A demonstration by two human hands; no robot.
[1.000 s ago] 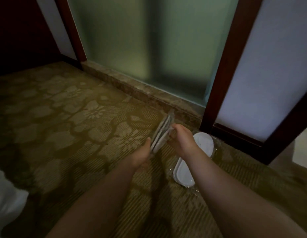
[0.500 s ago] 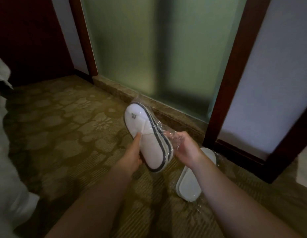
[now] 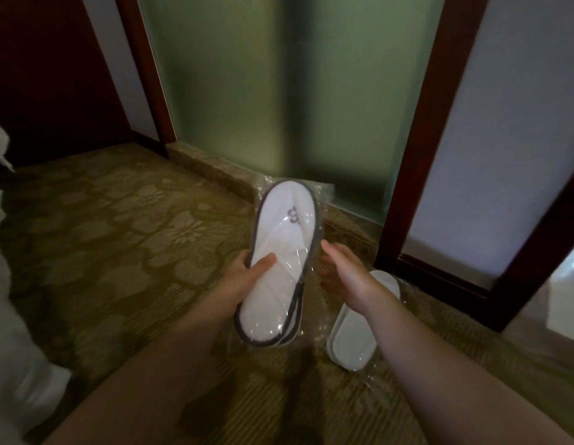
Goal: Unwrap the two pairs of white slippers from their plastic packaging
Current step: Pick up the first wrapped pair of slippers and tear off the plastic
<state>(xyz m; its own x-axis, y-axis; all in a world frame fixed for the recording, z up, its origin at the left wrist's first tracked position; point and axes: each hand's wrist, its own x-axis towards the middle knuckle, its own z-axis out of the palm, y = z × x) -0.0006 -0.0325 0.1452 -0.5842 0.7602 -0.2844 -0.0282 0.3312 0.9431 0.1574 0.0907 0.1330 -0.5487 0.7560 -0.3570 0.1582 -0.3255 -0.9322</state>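
While wrapped, slipper pair (image 3: 280,252) sits in left hand (image 3: 239,277).

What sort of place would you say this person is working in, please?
Probably a hotel room: plastic-wrapped white slippers in hand, a second wrapped pair on patterned carpet, and a frosted glass door in dark wood framing.

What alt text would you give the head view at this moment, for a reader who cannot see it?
The left hand holds a plastic-wrapped pair of white slippers up over patterned carpet, while the right hand hovers open beside the wrapper. A second wrapped pair lies on the carpet by a frosted glass door.
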